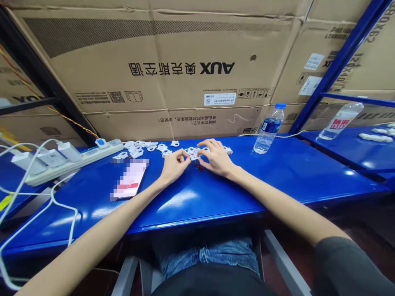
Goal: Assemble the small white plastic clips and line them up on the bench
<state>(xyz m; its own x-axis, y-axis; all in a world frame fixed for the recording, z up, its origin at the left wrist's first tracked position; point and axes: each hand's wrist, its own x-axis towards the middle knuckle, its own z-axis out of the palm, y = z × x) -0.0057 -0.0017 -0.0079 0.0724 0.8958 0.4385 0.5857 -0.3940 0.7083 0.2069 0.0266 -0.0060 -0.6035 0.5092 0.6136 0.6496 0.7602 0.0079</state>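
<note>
Between my hands is a small white plastic part [194,155], held just above the blue tabletop. My left hand [175,165] is closed in a pinch at its left edge. From the other side, the thumb and curled fingers of my right hand [217,158] grip its right edge. Below the part shows a small red piece [200,168], too small to make out. Several similar white parts [137,153] lie loosely to the left, and a few more [227,150] sit partly hidden behind my right hand.
A phone [131,181] lies left of my left forearm. A power strip [89,155] with white chargers and trailing cables [55,197] is at far left. A water bottle [269,129] stands to the right, another [341,121] beyond the blue post. Large cardboard boxes [185,94] wall the back.
</note>
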